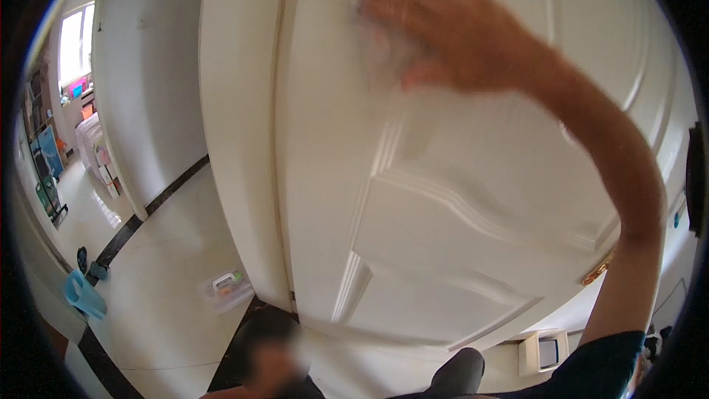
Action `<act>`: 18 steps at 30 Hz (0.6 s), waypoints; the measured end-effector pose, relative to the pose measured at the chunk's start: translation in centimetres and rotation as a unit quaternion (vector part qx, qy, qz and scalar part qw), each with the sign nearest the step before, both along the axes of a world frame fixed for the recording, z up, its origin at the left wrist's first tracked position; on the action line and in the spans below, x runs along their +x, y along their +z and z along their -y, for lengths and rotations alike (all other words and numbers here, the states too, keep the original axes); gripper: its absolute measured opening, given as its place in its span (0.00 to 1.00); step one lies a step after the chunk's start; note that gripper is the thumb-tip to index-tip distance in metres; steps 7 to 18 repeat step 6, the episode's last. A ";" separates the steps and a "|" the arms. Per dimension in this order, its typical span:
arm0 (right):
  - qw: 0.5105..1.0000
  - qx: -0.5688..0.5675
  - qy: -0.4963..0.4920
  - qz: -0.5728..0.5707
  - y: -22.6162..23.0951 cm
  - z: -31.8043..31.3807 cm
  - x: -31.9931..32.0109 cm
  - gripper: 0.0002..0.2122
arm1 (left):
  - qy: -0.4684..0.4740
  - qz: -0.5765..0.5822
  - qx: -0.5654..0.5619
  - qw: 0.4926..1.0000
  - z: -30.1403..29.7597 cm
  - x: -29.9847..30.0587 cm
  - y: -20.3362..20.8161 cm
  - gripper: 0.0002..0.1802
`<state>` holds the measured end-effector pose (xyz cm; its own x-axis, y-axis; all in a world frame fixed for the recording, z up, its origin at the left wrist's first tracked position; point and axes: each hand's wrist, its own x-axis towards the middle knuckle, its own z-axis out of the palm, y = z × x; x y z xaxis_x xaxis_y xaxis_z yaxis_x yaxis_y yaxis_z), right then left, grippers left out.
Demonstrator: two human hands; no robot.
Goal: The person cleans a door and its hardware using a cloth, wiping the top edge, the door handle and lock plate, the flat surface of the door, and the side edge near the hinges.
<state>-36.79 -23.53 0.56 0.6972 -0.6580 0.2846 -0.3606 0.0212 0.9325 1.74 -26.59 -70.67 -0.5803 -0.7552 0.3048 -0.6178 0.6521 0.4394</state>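
My right hand [450, 33], smeared by motion, is high on a white panelled door [473, 170]. Its fingers point left and press a thin whitish cloth or wipe [380, 59] against the door face; the blur hides its exact kind. Low in the picture is my left hand [273, 369], heavily blurred, with its fingers not discernible. A dark, blurred shape [269, 325] lies right by it, and I cannot make out what it is or whether the hand holds it.
A brass-coloured handle [598, 270] sits on the door's right edge. On the floor left of the door frame [244, 125] lies a clear plastic box [227, 288]. A blue bin [85, 294] stands farther left, by a doorway to another room. A small pale bin [543, 353] is lower right.
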 end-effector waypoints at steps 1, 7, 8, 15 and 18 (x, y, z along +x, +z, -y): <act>0.999 -0.022 -0.030 -0.004 2.5 0.7 1.3 0.48 | 0.000 0.000 0.013 1.000 -0.4 -0.4 1.0 0.06; 0.986 -0.146 -0.062 -0.053 13.9 3.4 1.8 0.46 | -0.002 -0.010 0.052 0.999 0.4 1.3 2.8 0.07; 0.986 -0.146 -0.062 -0.053 13.9 3.4 1.8 0.46 | -0.002 -0.010 0.052 0.999 0.4 1.3 2.8 0.07; 0.986 -0.146 -0.062 -0.053 13.9 3.4 1.8 0.46 | -0.002 -0.010 0.052 0.999 0.4 1.3 2.8 0.07; 0.986 -0.146 -0.062 -0.053 13.9 3.4 1.8 0.46 | -0.002 -0.010 0.052 0.999 0.4 1.3 2.8 0.07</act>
